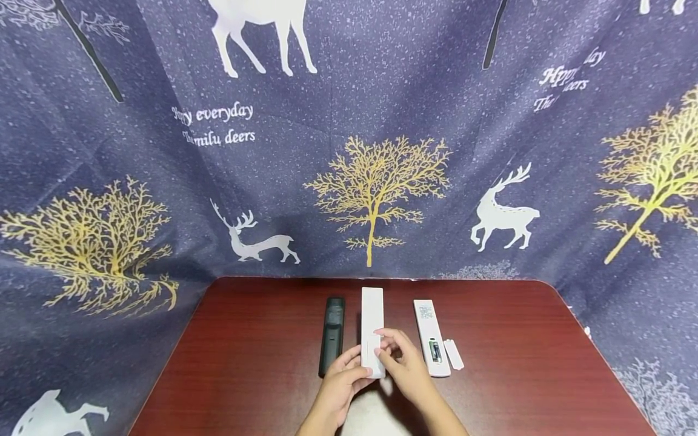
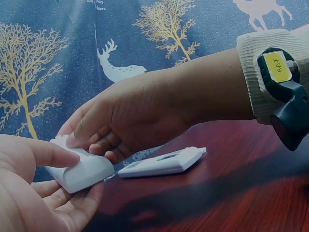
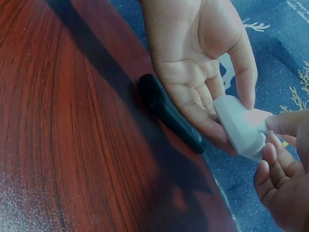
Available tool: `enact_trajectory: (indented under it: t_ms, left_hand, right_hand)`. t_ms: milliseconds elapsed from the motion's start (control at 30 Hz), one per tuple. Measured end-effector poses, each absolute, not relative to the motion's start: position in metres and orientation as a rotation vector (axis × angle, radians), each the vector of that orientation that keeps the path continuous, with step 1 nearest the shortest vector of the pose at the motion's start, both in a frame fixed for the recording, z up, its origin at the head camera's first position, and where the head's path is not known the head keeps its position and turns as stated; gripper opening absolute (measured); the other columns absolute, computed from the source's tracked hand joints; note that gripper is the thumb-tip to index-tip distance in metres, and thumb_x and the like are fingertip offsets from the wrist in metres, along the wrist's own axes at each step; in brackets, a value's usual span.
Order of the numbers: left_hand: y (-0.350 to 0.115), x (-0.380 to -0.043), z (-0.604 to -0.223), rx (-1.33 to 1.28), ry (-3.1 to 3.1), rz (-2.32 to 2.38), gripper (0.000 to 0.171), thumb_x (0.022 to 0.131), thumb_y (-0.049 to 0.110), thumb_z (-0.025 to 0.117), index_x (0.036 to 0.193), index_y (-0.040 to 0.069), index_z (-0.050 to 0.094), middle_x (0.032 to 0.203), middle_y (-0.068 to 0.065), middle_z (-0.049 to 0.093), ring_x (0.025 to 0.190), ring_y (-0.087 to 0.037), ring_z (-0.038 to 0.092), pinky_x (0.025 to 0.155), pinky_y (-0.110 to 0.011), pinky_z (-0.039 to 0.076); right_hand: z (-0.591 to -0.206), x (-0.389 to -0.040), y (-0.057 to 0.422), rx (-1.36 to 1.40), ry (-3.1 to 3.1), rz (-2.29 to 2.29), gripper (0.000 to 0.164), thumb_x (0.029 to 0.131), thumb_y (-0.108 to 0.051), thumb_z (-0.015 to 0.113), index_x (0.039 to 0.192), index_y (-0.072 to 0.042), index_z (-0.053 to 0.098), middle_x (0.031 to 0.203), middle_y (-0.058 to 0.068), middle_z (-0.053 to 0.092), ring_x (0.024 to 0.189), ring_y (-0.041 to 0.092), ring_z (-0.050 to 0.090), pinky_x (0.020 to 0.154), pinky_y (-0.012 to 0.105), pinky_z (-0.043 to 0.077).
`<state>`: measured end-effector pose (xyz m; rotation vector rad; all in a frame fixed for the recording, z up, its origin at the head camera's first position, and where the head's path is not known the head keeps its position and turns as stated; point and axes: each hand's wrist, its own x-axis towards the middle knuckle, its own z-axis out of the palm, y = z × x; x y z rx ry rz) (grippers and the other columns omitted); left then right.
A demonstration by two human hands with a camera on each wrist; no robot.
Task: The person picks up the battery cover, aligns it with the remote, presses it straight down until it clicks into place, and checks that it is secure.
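A white remote control [image 1: 372,309] is held up over the table, its long end pointing away from me. My left hand [image 1: 342,383] grips the near end, with the thumb on top and the fingers underneath in the left wrist view. From the right, my right hand [image 1: 408,368] pinches the same remote along its side, the thumb lying on the upper face by a lined panel [image 1: 372,346]. Right of the hands lies a second white remote [image 1: 426,321], its battery compartment uncovered and a battery [image 1: 434,350] showing inside. Its small white cover [image 1: 453,354] rests beside it.
A black remote [image 1: 331,336] lies on the reddish-brown table [image 1: 245,357], just left of my left hand. Behind the table's far edge hangs a blue cloth [image 1: 382,109] printed with deer and yellow trees. A dark wrist camera [image 2: 285,96] sits on the right sleeve.
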<state>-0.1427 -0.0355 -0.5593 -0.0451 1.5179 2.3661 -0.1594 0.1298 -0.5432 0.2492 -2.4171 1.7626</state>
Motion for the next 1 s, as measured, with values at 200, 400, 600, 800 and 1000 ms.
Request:
enact_trajectory:
  t_ms: [200,400,600,800,1000]
  left_hand:
    - [-0.0357,-0.1427,-0.5599,-0.048,1.530,2.361,0.067,0.092,0.001,0.062,0.150,-0.015,0.031,0.141,-0.030,0.055,0.115,-0.023,0.065,0.096,-0.035,0.057]
    - [-0.0359,-0.1430,-0.5613,-0.054,1.539,2.357,0.065,0.094,0.004,0.063,0.149,-0.014,0.033,0.139,-0.029,0.057,0.114,-0.022,0.065,0.095,-0.034,0.057]
    - [-0.0364,-0.1429,-0.5625,-0.052,1.544,2.355,0.065,0.094,0.003,0.063,0.149,-0.014,0.032,0.139,-0.029,0.057,0.113,-0.022,0.066,0.093,-0.033,0.057]
    - [-0.0367,-0.1425,-0.5622,-0.045,1.542,2.358,0.064,0.094,0.003,0.063,0.148,-0.014,0.034,0.136,-0.028,0.060,0.110,-0.021,0.067,0.092,-0.033,0.058]
    - [-0.0364,-0.1419,-0.5623,-0.039,1.531,2.366,0.064,0.093,0.003,0.063,0.148,-0.015,0.034,0.136,-0.029,0.059,0.111,-0.022,0.067,0.093,-0.034,0.058]
  right_hand:
    - [-0.5434,-0.1598,0.1293,0.240,-2.436,1.759,0.036,0.086,-0.003,0.073,0.118,-0.020,0.070,0.091,-0.003,0.059,0.080,0.006,0.056,0.070,0.020,0.050]
    - [-0.5434,-0.1598,0.1289,0.239,-2.450,1.753,0.036,0.087,-0.003,0.073,0.119,-0.020,0.070,0.090,-0.003,0.058,0.080,0.006,0.055,0.069,0.020,0.050]
    - [-0.5459,-0.1601,0.1289,0.268,-2.419,1.714,0.035,0.086,-0.005,0.075,0.118,-0.016,0.070,0.091,0.002,0.058,0.081,0.004,0.054,0.068,0.019,0.049]
    - [-0.5477,-0.1613,0.1293,0.240,-2.410,1.728,0.034,0.084,-0.004,0.077,0.116,-0.016,0.071,0.090,0.003,0.057,0.079,0.004,0.053,0.067,0.018,0.049]
    - [-0.5450,-0.1610,0.1290,0.170,-2.417,1.789,0.038,0.083,-0.003,0.077,0.117,-0.017,0.069,0.092,0.001,0.057,0.079,0.005,0.053,0.068,0.018,0.048]
